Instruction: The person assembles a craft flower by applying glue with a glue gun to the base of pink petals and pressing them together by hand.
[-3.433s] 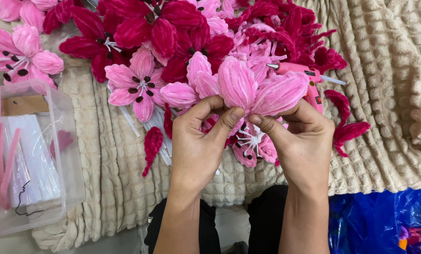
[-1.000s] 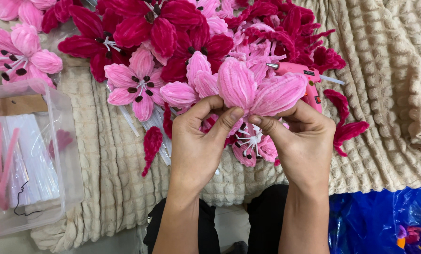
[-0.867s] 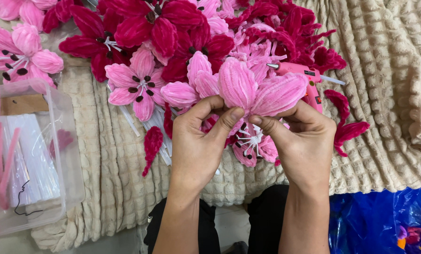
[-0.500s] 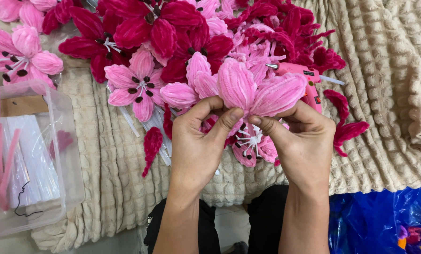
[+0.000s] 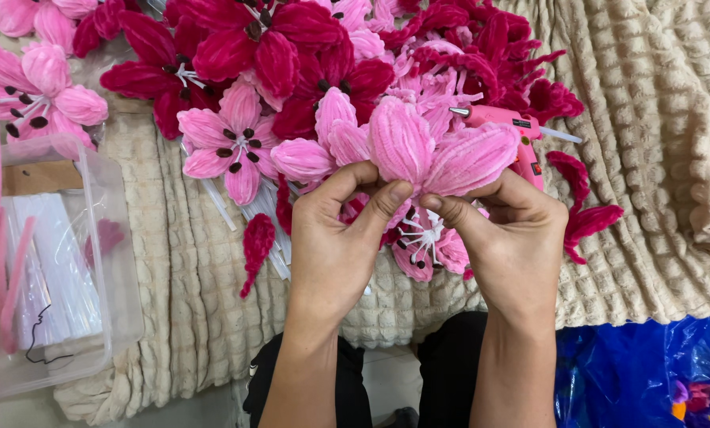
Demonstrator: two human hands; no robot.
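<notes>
Left hand (image 5: 335, 246): grip pinches the pink petal cluster (image 5: 426, 154) at its base.
Right hand (image 5: 513, 246): grip pinches the same base.
Done: finished flowers (image 5: 236, 147) piled on blanket (image 5: 648, 143).
Left: cluster appears only partly assembled; loose red petal (image 5: 257, 246) unused.

Both bare forearms rise side by side from below, the left hand (image 5: 335, 238) and right hand (image 5: 513, 238) meeting thumb to thumb, fingers curled inward and pinched tight, knuckles up, wrists nearly straight and close together.
</notes>
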